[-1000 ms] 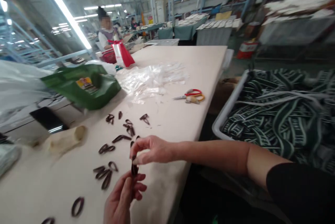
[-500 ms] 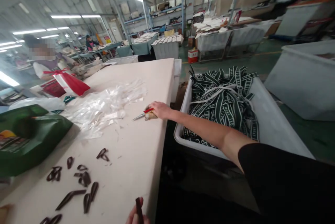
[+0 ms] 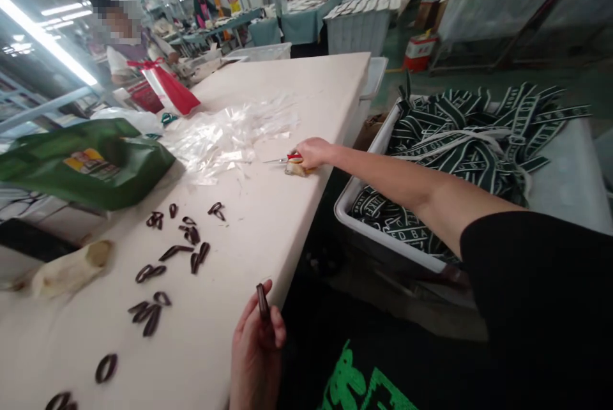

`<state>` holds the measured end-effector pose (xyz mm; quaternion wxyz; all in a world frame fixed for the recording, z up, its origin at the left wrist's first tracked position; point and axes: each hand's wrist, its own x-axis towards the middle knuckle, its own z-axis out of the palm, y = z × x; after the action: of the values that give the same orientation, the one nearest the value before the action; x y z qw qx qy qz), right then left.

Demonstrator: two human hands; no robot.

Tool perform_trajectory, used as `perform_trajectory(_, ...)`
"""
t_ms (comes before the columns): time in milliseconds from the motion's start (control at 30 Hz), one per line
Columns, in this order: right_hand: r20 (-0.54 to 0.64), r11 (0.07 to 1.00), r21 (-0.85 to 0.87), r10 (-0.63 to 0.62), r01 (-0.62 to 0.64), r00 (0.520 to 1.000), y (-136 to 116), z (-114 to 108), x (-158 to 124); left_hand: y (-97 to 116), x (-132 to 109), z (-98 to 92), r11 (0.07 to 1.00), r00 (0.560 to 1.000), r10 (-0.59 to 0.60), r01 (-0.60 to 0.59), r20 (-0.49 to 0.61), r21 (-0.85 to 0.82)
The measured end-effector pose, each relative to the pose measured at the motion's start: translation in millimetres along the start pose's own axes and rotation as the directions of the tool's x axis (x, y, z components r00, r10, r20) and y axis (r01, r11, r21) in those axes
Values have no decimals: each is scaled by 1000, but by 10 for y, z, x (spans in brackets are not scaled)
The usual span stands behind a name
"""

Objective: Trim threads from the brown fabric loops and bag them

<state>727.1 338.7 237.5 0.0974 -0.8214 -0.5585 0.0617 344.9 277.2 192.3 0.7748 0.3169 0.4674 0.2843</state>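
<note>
At the table's right edge, my right hand (image 3: 313, 152) is stretched out with its fingers closed around the red handle of a pair of scissors (image 3: 276, 161). The pointed metal blades face left, over the tabletop. A tan, tape-like lump (image 3: 295, 169) lies just under that hand. Nearer to me, my left hand (image 3: 258, 333) pinches a folded dark brown strip (image 3: 262, 301) upright between thumb and fingers. Several similar brown strip loops (image 3: 194, 234) lie scattered on the table (image 3: 201, 346) to its left.
Clear plastic bags (image 3: 225, 135) and a green bag (image 3: 119, 161) lie on the table. A tan roll (image 3: 71, 266) is at left. To the right stands a white bin (image 3: 565, 186) of green lettered straps (image 3: 460, 135). A co-worker (image 3: 138, 52) stands across the table.
The view has tilted down, bringing more of my left hand and the brown loops into sight. My right hand stays by the table edge at the scissors.
</note>
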Motion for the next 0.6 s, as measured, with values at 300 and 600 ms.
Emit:
perform_trajectory(300, 61, 884, 412, -268, 220, 962, -221, 167, -1427, 51, -30, -2, 996, 997, 70, -71, -9, -57)
perform_trajectory(600, 191, 804, 569, -330, 169, 924, -642, 394, -2203, 72, -58, 80, 991, 994, 106, -104, 16, -78)
